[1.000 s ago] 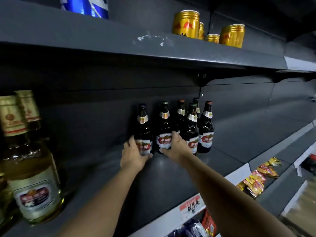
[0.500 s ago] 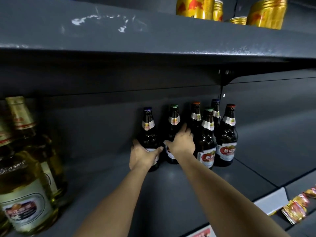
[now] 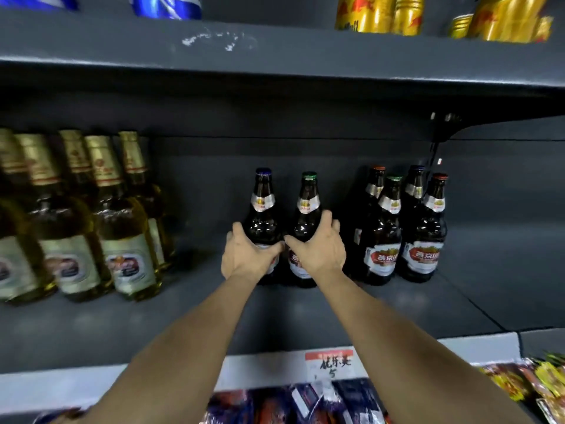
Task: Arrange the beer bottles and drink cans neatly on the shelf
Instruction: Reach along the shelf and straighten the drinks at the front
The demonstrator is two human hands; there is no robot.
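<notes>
The dark grey shelf (image 3: pixel 305 316) fills the middle of the view, with a second shelf board (image 3: pixel 305 56) running across above it at 12 o'clock.

At 9 o'clock on the shelf stands a crowd of pale yellow bottles (image 3: pixel 122 234) with gold foil necks, several rows deep and blurred.

At 3 o'clock a group of four dark beer bottles (image 3: pixel 385 237) with red labels stands upright, two in front and two behind, close together.

Both bare forearms reach in from 6 o'clock to the centre. There, two more dark bottles stand upright side by side, set apart from the group of four. The left hand (image 3: pixel 247 255) wraps its fingers and thumb round the belly of the blue-capped bottle (image 3: pixel 263 215). The right hand (image 3: pixel 318 249) curls round the green-capped bottle (image 3: pixel 307 215), fingers over its shoulder and thumb across the front. The two thumbs nearly meet between the bottles.

On the upper board, gold cans (image 3: pixel 379 13) sit at 1 o'clock and a blue and white can (image 3: pixel 166 6) at 11 o'clock, only their lower parts in view.

At 6 o'clock the shelf's white front strip carries a price tag (image 3: pixel 331 364) with handwriting. Below it lie snack packets (image 3: pixel 305 405), with yellow packets (image 3: pixel 547 377) at 4 o'clock.
</notes>
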